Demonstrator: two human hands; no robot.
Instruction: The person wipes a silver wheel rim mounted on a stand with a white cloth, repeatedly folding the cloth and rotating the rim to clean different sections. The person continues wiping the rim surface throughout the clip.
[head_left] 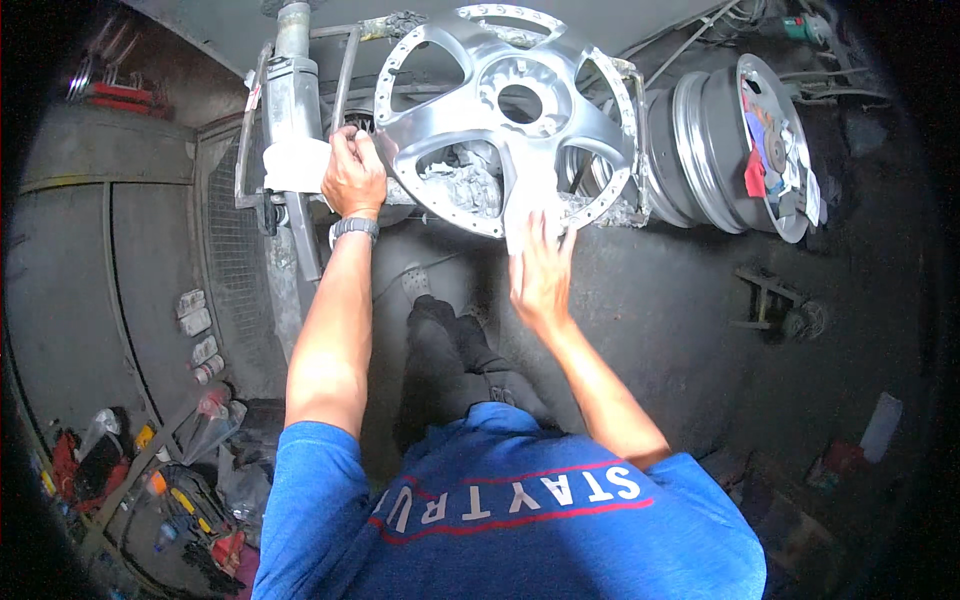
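A silver five-spoke alloy wheel face [490, 75] with holes around its rim stands tilted in front of me at the top. My right hand [541, 275] reaches its lower spoke, fingers stretched out and lying flat on a bright white sheet [530, 200] against the metal. Glare washes out the sheet's edges. Left of the wheel, my left hand [355, 175] has its fingers curled closed at the edge of another white sheet [297, 165]. This sheet hangs in front of a grey metal post [292, 100]. A watch [354, 229] is on my left wrist.
A worn metal frame [632, 100] surrounds the wheel face. To the right, a wide grey wheel barrel [700, 150] lies on its side, with rags and papers [775, 155] inside. Bags and tools [195, 505] clutter the lower left. A small metal stand [765, 300] sits at the right.
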